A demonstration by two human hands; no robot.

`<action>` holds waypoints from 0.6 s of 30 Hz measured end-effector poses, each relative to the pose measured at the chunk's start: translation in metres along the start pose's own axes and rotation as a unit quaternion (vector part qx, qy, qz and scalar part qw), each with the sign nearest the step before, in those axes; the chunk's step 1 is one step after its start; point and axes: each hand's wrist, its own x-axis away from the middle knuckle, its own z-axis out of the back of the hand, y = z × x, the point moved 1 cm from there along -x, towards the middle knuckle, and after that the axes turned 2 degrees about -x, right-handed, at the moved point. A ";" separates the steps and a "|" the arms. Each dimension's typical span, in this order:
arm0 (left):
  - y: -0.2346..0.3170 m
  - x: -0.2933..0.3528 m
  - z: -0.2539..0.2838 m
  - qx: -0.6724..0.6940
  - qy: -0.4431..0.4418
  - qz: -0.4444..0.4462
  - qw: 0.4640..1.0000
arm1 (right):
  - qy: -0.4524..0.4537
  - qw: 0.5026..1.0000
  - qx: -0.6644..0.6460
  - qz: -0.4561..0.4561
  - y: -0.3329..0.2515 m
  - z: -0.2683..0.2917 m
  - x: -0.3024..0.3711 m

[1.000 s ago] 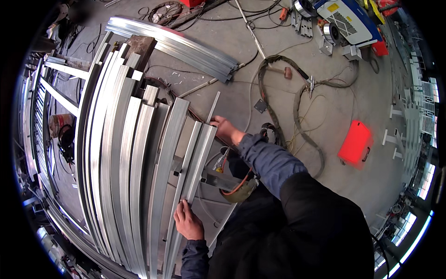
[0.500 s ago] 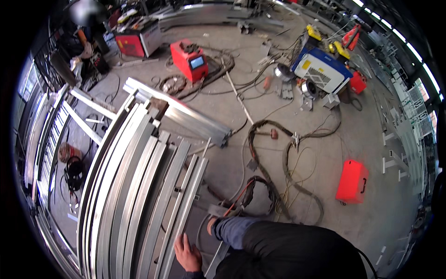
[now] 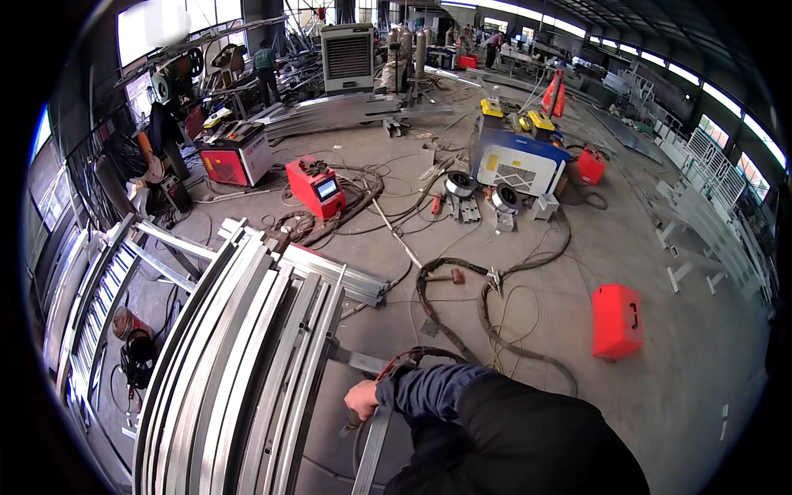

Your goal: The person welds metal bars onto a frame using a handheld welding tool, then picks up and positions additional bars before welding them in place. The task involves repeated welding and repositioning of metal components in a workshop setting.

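My right hand reaches in from the lower right on a blue-grey sleeve. Its fingers are closed, and a small dark, brownish piece shows just beneath them; I cannot make out what it is. The hand is just right of a row of long silver metal profiles lying side by side. Close under the wrist runs a metal bar, and beyond it a short grey crossbar sticks out from the profiles. My left hand is out of view.
Thick cables loop over the floor ahead, beside a hammer. A red toolbox stands to the right. Farther off are a red machine with a screen, a blue-and-white machine and wire spools. A person stands at the back.
The view has tilted up, bringing the far hall into sight. My left hand, earlier beside the profiles' edge, has left the picture. My right hand, then partly hidden, now shows as a closed hand.
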 end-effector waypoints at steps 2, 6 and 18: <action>0.016 0.009 -0.011 0.084 -0.082 0.049 0.992 | 0.044 0.998 -0.033 0.041 -0.021 0.005 0.040; 0.008 -0.010 -0.038 0.280 -0.192 0.075 0.938 | 0.094 0.977 -0.151 0.114 -0.093 0.026 0.126; 0.021 0.059 -0.088 0.374 -0.169 -0.191 0.892 | -0.019 0.891 -0.346 0.293 -0.120 0.042 0.273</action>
